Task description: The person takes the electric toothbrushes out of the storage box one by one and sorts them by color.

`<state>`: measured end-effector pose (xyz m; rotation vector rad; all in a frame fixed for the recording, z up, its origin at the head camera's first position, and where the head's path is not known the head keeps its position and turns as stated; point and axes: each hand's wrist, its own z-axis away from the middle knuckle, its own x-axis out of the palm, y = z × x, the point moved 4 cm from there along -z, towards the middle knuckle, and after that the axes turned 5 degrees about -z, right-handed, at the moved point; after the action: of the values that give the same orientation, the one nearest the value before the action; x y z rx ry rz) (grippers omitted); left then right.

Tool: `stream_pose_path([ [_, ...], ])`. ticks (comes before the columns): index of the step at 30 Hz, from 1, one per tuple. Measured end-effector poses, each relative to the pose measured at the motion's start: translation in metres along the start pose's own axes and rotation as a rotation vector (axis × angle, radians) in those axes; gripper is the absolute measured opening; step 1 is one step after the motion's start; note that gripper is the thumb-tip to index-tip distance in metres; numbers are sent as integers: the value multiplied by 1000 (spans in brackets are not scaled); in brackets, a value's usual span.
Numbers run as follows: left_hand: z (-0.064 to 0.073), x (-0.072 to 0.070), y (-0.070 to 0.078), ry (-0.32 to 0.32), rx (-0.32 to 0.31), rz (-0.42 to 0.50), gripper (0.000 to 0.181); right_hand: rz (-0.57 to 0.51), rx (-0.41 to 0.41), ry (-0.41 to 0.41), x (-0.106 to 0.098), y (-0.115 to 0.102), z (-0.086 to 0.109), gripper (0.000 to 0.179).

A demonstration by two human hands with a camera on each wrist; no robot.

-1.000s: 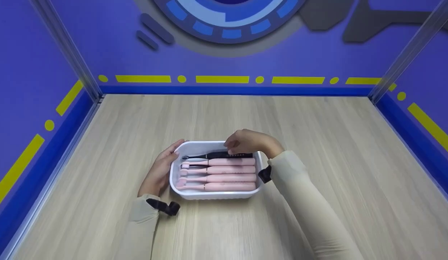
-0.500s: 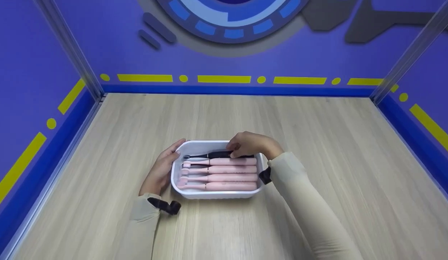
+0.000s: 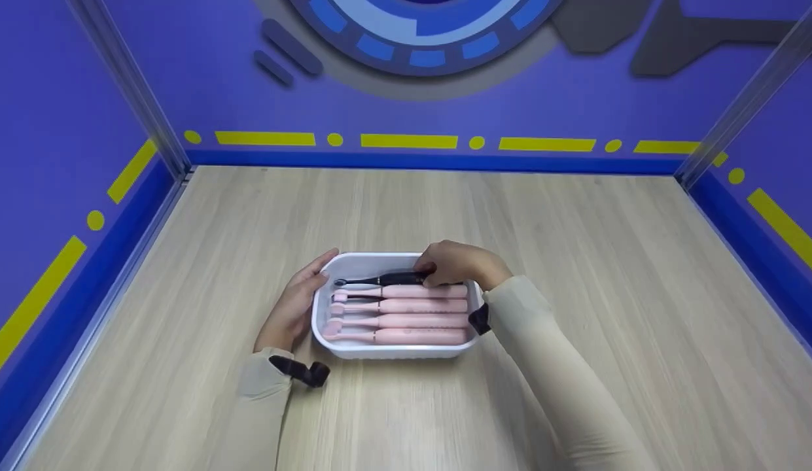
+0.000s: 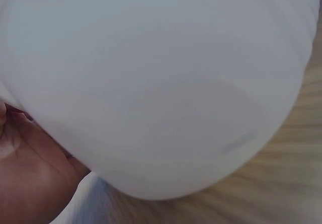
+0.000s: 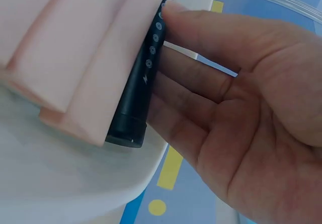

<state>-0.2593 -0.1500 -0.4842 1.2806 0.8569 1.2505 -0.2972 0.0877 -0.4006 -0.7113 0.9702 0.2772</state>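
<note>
A white plastic box (image 3: pixel 399 353) sits on the table with several pink electric toothbrushes (image 3: pixel 422 306) lying side by side in it. Along its far wall lies a black electric toothbrush (image 3: pixel 400 279), head to the left. My left hand (image 3: pixel 293 302) grips the box's left end, thumb at the rim. In the left wrist view the box's outside (image 4: pixel 161 83) covers most of that hand. My right hand (image 3: pixel 458 263) reaches over the far right rim and holds the black toothbrush by its handle. The right wrist view shows the thumb on the handle (image 5: pixel 143 83) and the other fingers along its far side.
The box stands on a light wood-grain table (image 3: pixel 576 261). Blue panels with yellow dashes (image 3: pixel 406 141) enclose its back and sides. Between the pink brushes a thin black neck (image 3: pixel 363 297) shows, mostly hidden under them.
My right hand has come down a little and slightly right, its fingers settling on the black toothbrush's handle. The left hand keeps its hold on the box. The view has shifted slightly.
</note>
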Motion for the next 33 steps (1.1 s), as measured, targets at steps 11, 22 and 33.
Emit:
stream_pose_path([
  [11, -1, 0, 1, -4, 4, 9, 51, -67, 40, 58, 0, 2, 0, 28],
  [22, 0, 1, 1, -1, -7, 23, 51, -84, 17, 51, -1, 5, 0, 36],
  [33, 1, 0, 0, 11, 1, 7, 51, -46, 1, 80, -1, 6, 1, 37],
])
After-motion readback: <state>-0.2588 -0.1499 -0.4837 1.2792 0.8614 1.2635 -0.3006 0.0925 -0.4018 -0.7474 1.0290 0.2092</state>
